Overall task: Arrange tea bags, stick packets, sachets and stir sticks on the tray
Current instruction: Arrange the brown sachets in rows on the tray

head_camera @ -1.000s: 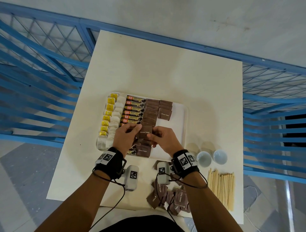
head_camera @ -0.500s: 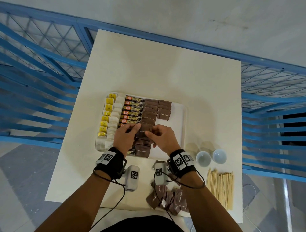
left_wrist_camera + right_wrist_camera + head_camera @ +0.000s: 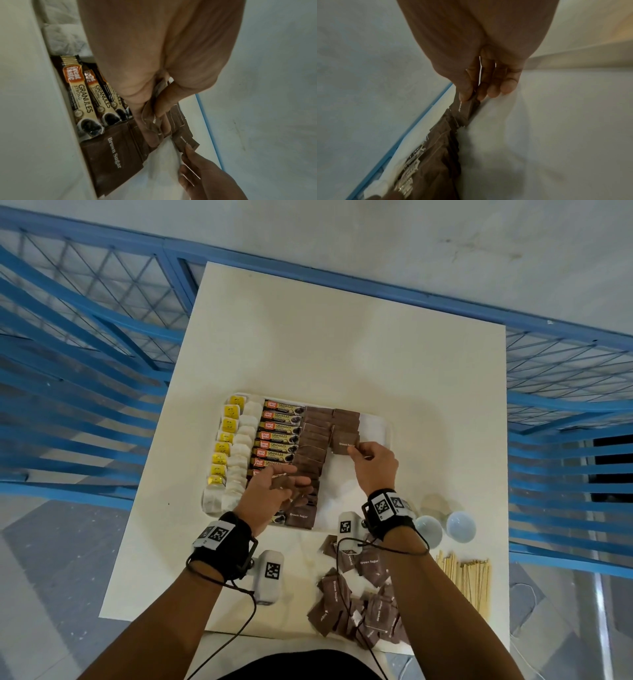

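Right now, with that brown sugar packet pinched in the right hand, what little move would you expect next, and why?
Probably lowering it flat onto the near end of the short second column. The right hand pinches a brown sugar sachet right at that column's end, above bare tray space. The left hand holds more sachets ready, and a loose pile waits on the table.

We wear a black strap on each bare forearm, the left wrist strap and the right wrist strap, each bearing white square-coded tags, a white camera block beside it, and thin black cables trailing back.
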`<state>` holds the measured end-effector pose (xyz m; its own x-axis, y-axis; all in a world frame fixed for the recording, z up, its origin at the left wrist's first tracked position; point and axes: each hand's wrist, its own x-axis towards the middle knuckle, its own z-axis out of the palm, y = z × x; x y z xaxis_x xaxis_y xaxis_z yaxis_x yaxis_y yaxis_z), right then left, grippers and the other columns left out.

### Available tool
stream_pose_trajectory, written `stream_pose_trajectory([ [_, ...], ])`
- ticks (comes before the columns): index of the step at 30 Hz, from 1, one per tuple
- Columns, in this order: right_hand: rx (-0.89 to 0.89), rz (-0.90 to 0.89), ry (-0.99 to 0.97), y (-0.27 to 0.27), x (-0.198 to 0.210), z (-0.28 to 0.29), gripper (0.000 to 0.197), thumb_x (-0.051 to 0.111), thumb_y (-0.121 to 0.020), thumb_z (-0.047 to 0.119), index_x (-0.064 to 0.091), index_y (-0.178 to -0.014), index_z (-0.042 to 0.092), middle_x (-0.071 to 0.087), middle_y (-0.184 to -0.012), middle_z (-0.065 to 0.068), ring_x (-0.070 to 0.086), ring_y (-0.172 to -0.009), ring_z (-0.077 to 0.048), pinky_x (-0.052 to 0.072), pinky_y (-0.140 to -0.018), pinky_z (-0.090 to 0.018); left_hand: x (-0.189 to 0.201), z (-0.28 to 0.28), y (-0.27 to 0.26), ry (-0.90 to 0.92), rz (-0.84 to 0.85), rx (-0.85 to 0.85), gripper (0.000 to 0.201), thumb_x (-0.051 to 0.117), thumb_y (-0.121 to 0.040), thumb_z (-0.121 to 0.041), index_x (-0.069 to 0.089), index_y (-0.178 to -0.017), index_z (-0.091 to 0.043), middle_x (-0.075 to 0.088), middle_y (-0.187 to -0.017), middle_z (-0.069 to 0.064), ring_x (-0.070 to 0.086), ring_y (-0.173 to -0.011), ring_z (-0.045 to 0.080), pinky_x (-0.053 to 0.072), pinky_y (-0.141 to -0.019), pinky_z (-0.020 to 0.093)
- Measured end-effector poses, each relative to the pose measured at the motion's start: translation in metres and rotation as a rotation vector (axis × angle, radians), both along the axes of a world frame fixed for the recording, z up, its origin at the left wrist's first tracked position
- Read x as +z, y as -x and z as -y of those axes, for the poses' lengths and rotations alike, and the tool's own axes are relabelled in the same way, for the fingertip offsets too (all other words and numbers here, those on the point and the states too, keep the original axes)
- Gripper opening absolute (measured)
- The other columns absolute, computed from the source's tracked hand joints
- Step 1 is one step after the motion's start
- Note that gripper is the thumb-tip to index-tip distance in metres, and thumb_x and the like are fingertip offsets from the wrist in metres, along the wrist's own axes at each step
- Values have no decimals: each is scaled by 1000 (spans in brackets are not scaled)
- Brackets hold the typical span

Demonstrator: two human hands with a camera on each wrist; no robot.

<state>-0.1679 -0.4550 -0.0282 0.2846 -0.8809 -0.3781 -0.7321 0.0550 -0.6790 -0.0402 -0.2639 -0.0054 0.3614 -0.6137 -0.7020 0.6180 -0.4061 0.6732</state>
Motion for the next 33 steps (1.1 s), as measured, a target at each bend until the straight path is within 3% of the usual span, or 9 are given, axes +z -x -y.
stream_pose_trajectory([
  [3, -12, -27, 12, -5, -4, -3, 19, 74, -89, 32, 75, -97, 15, 70, -86, 6, 62, -80, -10, 41, -75, -18, 1, 0, 2, 13, -43, 15, 37, 42, -98, 20, 50, -127, 0, 73, -116, 23, 72, -107, 36, 62, -82, 41],
  [7, -62, -36, 6, -9, -6, -4, 17, 77, -87, 33, 73, -94, 18, 65, -78, 13, 59, -72, -2, 34, -58, -2, 2, 1, 3, -5, -71, 17, 28, 48, -99, 14, 56, -124, 3, 73, -117, 23, 73, -107, 34, 64, -79, 41],
  [15, -84, -62, 5, -12, -2, -3, 23, 78, -84, 36, 70, -94, 17, 65, -76, 12, 59, -74, -6, 33, -55, -2, 2, 1, 1, -43, -39, 32, 24, 63, -95, 6, 58, -118, 8, 71, -114, 27, 73, -103, 39, 63, -80, 51],
  [19, -140, -30, 70, -8, 9, -10, 28, 76, -85, 38, 64, -102, 19, 65, -87, 6, 57, -79, -7, 32, -60, -4, 6, 3, 1, -27, -10, 5, 23, 67, -93, 4, 59, -114, 5, 74, -107, 26, 74, -99, 40, 61, -82, 59],
  [21, -71, 28, 132, -5, 16, -19, 18, 73, -88, 33, 66, -99, 21, 65, -85, 9, 58, -74, -2, 40, -64, -7, 8, 5, 1, -22, 13, -2, 20, 68, -92, 3, 60, -111, 3, 76, -102, 24, 76, -94, 37, 63, -76, 54],
  [23, 105, 107, 86, -4, 22, -30, 8, 71, -90, 29, 71, -95, 22, 68, -83, 13, 61, -74, 1, 46, -67, -9, 9, 6, 2, -37, 75, -23, 19, 72, -91, 0, 63, -107, 1, 76, -101, 24, 77, -90, 35, 64, -73, 50],
  [27, 458, 146, -117, -5, 30, -46, 16, 69, -93, 38, 76, -97, 24, 70, -87, 16, 63, -80, 3, 47, -71, -10, 12, 7, 6, -30, 124, -57, 20, 73, -91, -4, 64, -107, 0, 78, -94, 16, 77, -84, 30, 65, -67, 40],
  [33, 476, 204, -155, -9, 28, -50, 4, 73, -91, 26, 75, -92, 23, 70, -82, 15, 66, -76, -3, 51, -70, -14, 14, 2, 12, 4, 67, -89, 23, 71, -94, -9, 63, -112, 2, 76, -102, 20, 76, -91, 36, 65, -73, 46],
])
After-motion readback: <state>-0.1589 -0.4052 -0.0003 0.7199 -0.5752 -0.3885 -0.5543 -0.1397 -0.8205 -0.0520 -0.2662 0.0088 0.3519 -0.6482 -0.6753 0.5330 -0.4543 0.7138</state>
